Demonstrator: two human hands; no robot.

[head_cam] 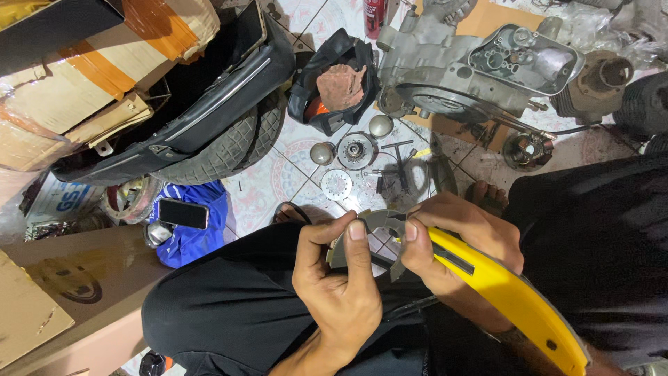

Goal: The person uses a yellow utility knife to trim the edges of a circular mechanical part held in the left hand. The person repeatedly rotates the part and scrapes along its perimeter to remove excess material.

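— Left to right, then?
— Left hand (339,278) pinching a thin grey curved gasket piece (369,226) above the lap; right hand (456,244) clenched round a yellow utility knife (511,296), blade at the gasket
— Beyond, on the tiles?
— Phone (183,213), round metal parts (356,150), engine casing (473,66)

The engine case (480,69) lies on the floor (278,181), beyond the person's knees. Left of it sits a helmet (334,83), and left of that a seat (202,104) resting on a tyre (229,150). Between the engine case and the hands lie a sprocket (357,150) and a disc (337,184). A phone (183,213) lies far left of the engine case, on a cloth (198,230).
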